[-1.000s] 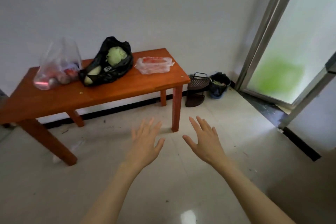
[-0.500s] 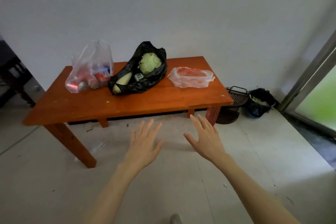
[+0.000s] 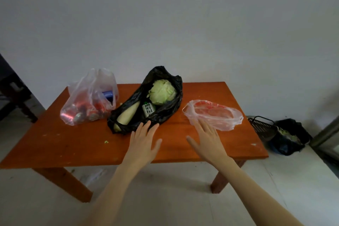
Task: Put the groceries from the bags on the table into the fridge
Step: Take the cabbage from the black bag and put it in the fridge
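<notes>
1. Surroundings: black wire basket (image 3: 261,127) and dark bag of greens (image 3: 289,136) on the pale floor at 3 o'clock of the table, against the white wall; dark furniture (image 3: 12,93) at 9 o'clock.
2. Wooden table (image 3: 73,145), orange-brown, rectangular, flat top with a few green scraps; nothing lies between the hands and the bags.
3. Clear plastic bag (image 3: 88,97), at 10 o'clock on the top, crumpled, handles upright; holds red cans (image 3: 82,113) and one blue can (image 3: 108,94).
4. Black plastic bag (image 3: 165,113), centre, mouth open; holds a round pale-green cabbage (image 3: 162,91), a long white radish (image 3: 127,113) and a small green-and-white carton (image 3: 148,109).
5. Thin clear bag (image 3: 216,115), at 2 o'clock, lying flat; red contents inside, kind unclear.
6. Left hand (image 3: 143,143), fingers straight and spread, holding nothing, fingertips at the black bag's near edge.
7. Right hand (image 3: 207,141), fingers straight and spread, holding nothing, fingertips at the thin bag's near edge; contact cannot be told.
</notes>
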